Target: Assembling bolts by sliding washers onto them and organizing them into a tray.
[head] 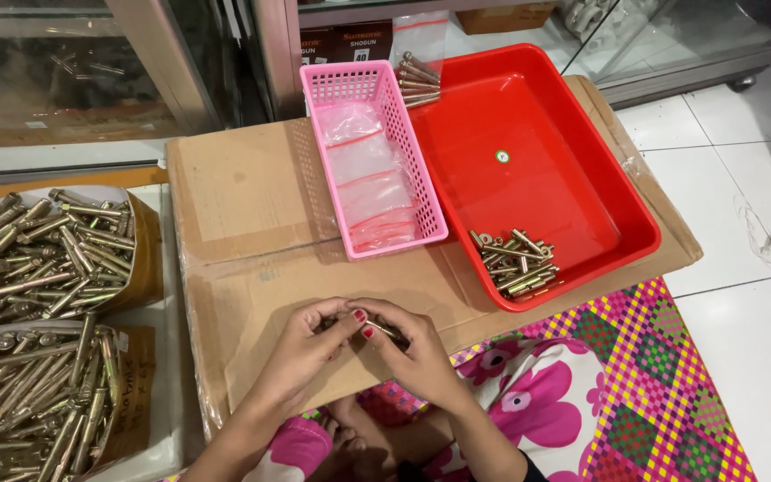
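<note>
Hands meet at the near edge of a flattened cardboard box (252, 205) that serves as the work surface. Left hand (301, 353) and right hand (408, 353) are together, fingertips pinched on a small metal bolt (388, 332) held btwn them, just above the cardboard; only its tip shows past the right thumb, rest hidden by fingers. Nails painted red.

Behind the hands, mid-box, a pink plastic basket (350, 85) w/ perforated walls holds a stack of small clear zip bags (369, 183) w/ red strips. Touching its right side sits a red plastic tray (582, 134), mostly bare, w/ a small heap of brass-coloured anchor bolts (515, 263) in its near corner. A clear packet of the same bolts (417, 78) lies at the far end, btwn basket & tray.

At the person's left, well apart from the hands, two open cartons piled w/ loose bolts: far one (42, 254), near one (24, 397). Glass display cabinets (64, 71) stand behind. Patterned multicolour mat (662, 366) and white tile floor (751, 178) on the right; pink floral clothing (537, 402) below the hands.
</note>
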